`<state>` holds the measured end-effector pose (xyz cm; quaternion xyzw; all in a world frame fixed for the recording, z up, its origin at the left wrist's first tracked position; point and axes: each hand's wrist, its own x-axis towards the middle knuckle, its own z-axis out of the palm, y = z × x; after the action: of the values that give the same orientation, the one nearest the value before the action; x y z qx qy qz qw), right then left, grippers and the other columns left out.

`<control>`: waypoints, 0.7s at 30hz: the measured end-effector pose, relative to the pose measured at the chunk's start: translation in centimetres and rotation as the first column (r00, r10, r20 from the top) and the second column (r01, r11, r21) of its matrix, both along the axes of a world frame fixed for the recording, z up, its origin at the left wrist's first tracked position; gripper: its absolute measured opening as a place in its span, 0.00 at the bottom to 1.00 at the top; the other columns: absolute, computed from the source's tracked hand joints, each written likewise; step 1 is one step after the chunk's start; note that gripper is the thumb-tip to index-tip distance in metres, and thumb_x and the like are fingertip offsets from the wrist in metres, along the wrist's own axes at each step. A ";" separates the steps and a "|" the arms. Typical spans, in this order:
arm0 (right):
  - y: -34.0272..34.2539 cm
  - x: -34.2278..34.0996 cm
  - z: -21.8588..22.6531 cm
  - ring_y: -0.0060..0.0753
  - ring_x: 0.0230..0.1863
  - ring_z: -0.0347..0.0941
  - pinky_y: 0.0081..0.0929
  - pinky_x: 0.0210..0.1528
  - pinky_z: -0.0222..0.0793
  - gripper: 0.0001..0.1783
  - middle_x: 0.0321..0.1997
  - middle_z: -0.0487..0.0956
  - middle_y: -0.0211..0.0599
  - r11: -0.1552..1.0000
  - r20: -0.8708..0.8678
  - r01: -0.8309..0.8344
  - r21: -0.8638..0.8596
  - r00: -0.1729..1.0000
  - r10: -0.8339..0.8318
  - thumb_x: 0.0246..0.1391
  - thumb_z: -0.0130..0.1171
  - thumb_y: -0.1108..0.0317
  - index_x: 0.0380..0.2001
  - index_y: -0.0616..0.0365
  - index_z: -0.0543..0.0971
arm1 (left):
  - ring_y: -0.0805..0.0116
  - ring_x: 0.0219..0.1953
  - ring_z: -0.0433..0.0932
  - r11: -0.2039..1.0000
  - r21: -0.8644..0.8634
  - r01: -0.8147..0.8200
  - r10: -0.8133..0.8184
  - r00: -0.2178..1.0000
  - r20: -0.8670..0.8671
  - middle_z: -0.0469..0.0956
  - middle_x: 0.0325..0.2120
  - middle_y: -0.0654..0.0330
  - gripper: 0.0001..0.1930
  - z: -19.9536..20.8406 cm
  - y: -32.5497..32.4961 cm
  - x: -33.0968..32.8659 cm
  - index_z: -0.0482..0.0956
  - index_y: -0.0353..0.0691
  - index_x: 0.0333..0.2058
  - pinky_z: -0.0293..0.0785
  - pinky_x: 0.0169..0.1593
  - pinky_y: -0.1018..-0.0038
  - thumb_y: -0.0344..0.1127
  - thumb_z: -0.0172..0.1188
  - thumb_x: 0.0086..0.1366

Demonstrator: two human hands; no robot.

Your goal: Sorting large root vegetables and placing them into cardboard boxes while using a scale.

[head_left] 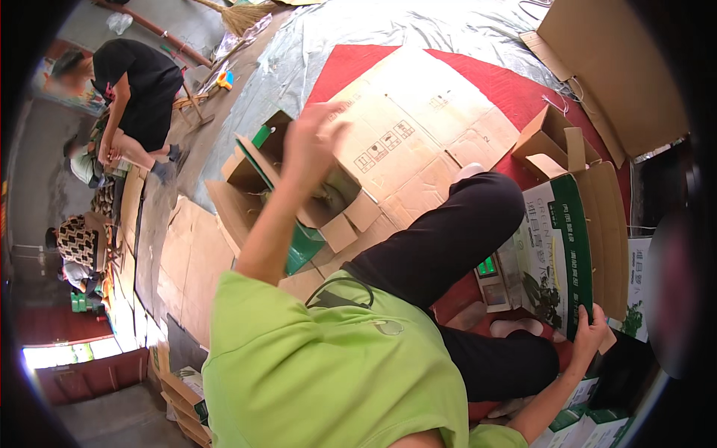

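Note:
My left hand (317,145) is raised above an open green-and-brown cardboard carton (302,250) on my left. It is smeared by motion, so its fingers cannot be made out. The carton's flaps stand open, and a few small pale things inside are too dim to name. On my right, my right hand (591,330) is closed on the lower edge of a white-and-green printed carton (549,246), thumb on the printed face. That carton stands open with its brown flaps up. Beside it is a scale (491,280) with a lit green display, partly hidden by the carton.
A flattened cardboard sheet (426,112) covers red matting (336,71) ahead. A large brown carton (612,67) stands far right. Several green-and-white cartons (590,429) are at lower right. Another person (138,89) bends over at far left, with others nearby. A broom (243,16) lies at the back.

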<state>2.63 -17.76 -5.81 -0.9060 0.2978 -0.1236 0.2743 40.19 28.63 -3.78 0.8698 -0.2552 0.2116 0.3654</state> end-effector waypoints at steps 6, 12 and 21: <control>-1.7 -0.5 -1.1 0.21 0.35 0.69 0.21 0.40 0.66 0.08 0.33 0.76 0.34 0.979 0.012 0.012 0.204 1.000 -0.015 0.59 0.54 0.74 0.40 0.68 0.75 | 0.48 0.57 0.67 0.549 0.369 -0.750 0.753 0.635 0.172 0.70 0.53 0.43 0.36 -5.2 23.6 0.0 0.66 0.33 0.57 0.65 0.57 0.59 0.45 0.66 0.53; -1.4 -0.2 -0.9 0.20 0.35 0.69 0.19 0.40 0.66 0.09 0.34 0.77 0.32 0.976 0.002 0.009 0.218 1.000 -0.009 0.60 0.52 0.74 0.42 0.68 0.75 | 0.46 0.48 0.76 0.373 0.582 -0.723 0.921 0.367 -0.134 0.77 0.43 0.39 0.35 -8.4 31.3 -6.0 0.72 0.30 0.51 0.72 0.50 0.61 0.51 0.65 0.51; -1.7 0.0 -1.3 0.24 0.37 0.71 0.21 0.44 0.65 0.10 0.35 0.78 0.36 0.982 -0.008 -0.014 0.187 1.000 0.015 0.58 0.53 0.75 0.42 0.69 0.74 | 0.64 0.24 0.82 0.476 0.686 -0.550 0.868 0.170 -0.466 0.81 0.18 0.54 0.16 -8.3 29.0 -8.2 0.82 0.35 0.22 0.77 0.35 0.69 0.41 0.53 0.55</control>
<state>2.65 -19.47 -7.13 -0.8789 0.3028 -0.0889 0.3578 32.02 57.58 -12.12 0.9264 0.3449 -0.0913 0.1205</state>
